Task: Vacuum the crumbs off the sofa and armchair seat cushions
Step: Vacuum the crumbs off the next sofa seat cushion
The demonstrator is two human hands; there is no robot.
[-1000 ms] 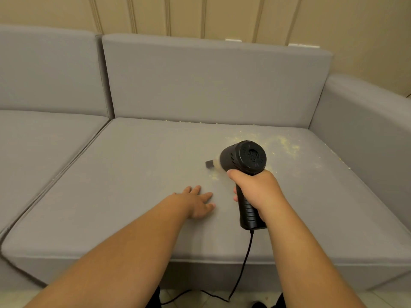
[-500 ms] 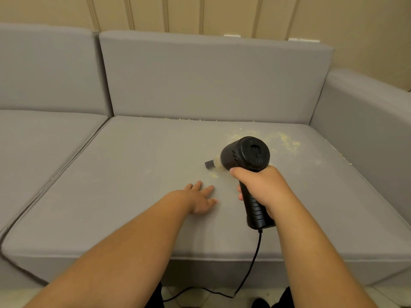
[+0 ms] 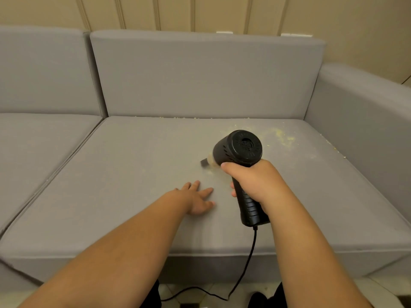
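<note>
**Nozzle holds mid-cushion; main crumb patch not yet reached**

Sofa (image 3: 200, 76): grey, boxy, against a panelled wall. Framing much as it was a second ago, apart from slight head drift, so the person has not stepped along.

Right seat cushion (image 3: 138, 174): the one being worked. The near and left parts look largely free of crumbs. The neighbouring left seat cushion (image 3: 40, 138) shows only a few specks along the seam between them.

Handheld vacuum (image 3: 238, 150): black, pistol-shaped, corded. Over the last second it has barely travelled; its handle has swung a little, and the nozzle (image 3: 204, 162) remains down at the fabric near the cushion's middle, pointing left and away. The cord (image 3: 249, 258) hangs off the front edge to the floor.

Right hand (image 3: 258, 183): wrapped tight round the vacuum handle, index finger up by the body (possibly on a switch, cannot confirm).

Left hand (image 3: 198, 200): flat on the cushion, fingers straight and spread, just left of the vacuum, holding nothing. It has scarcely shifted, and reads as bracing or smoothing the fabric.

Crumbs (image 3: 284, 136): the densest yellow scatter lies at the back right, beyond the vacuum body. A thin line runs along the back crease (image 3: 191, 118), more bits sit by the armrest (image 3: 360, 121), and a faint smear lies right beside the nozzle.

Judgement: a slow pass, with little ground gained. The back right corner and crease are outstanding, and the armchair is not in view.
</note>
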